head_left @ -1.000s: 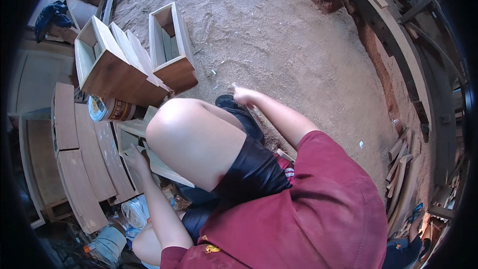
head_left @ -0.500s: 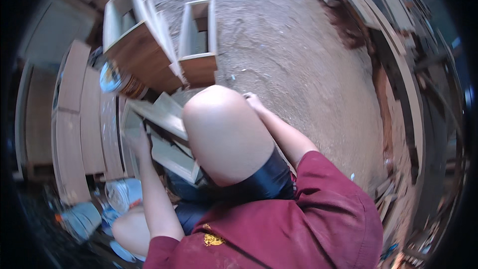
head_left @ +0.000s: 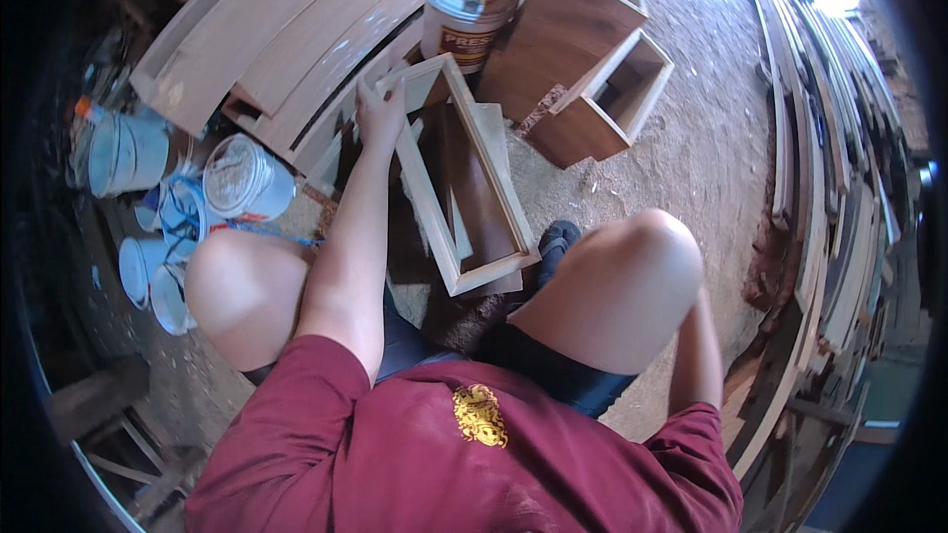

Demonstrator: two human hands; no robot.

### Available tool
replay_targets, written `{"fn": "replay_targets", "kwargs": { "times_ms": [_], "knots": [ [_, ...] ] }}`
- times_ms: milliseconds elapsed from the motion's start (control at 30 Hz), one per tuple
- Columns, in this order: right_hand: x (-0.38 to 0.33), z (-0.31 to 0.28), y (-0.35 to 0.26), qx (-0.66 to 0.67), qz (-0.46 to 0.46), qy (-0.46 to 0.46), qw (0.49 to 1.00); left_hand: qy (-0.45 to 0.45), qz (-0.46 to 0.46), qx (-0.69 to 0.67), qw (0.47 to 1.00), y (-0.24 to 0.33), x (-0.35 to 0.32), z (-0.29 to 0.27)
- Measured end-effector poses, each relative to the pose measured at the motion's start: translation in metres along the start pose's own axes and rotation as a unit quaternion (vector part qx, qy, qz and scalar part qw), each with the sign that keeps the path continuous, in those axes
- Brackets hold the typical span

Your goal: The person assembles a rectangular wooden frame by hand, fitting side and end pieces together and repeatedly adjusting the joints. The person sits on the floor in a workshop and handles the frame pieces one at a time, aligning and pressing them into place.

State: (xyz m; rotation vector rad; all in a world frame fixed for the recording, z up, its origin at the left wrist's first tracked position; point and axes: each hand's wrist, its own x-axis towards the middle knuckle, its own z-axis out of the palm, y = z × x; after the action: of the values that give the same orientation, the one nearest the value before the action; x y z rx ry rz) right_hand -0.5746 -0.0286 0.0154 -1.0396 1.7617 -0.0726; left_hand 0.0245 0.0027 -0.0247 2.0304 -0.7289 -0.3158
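A bottomless-looking wooden drawer box (head_left: 484,168) stands tilted between my knees, its pale rim facing up. My left hand (head_left: 380,116) grips the rim at its far left corner, thumb over the edge and fingers partly hidden. Brown boards show through the opening of the box. My right arm (head_left: 697,355) reaches down beyond my right knee, which hides the hand. Past the held box, two more wooden boxes (head_left: 597,99) stand together on the ground.
A lidded bucket (head_left: 469,15) with a brush on top stands beyond the box. Long boards (head_left: 296,30) lie at far left, with several white and pale buckets (head_left: 247,178) nearer. Stacked planks (head_left: 829,138) line the right side of the dirt floor (head_left: 711,109).
The view has swung left, shifting the boxes rightward in the picture. My left hand still grips the drawer box, now seen more fully. My right hand has gone out of sight behind my knee.
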Motion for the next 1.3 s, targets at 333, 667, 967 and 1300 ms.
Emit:
{"fn": "replay_targets", "kwargs": {
  "times_ms": [333, 667, 967, 1300],
  "knots": [
    [-0.117, 0.091, -0.238, -0.318, -0.360, -0.127, 0.868, -0.061, -0.071, -0.106, 0.990, -0.037, 0.047, 0.018],
    [-0.041, 0.192, -0.171, -0.258, -0.448, -0.174, 0.838, -0.043, -0.081, -0.097, 0.991, -0.035, 0.041, 0.035],
    [-0.011, 0.100, -0.137, -0.659, -0.207, -0.099, 0.716, -0.029, -0.092, 0.021, 0.995, -0.011, 0.030, 0.013],
    [-0.113, 0.060, -0.111, -0.574, -0.013, -0.144, 0.806, -0.109, -0.207, 0.133, 0.963, 0.013, 0.007, 0.003]
  ]
}}
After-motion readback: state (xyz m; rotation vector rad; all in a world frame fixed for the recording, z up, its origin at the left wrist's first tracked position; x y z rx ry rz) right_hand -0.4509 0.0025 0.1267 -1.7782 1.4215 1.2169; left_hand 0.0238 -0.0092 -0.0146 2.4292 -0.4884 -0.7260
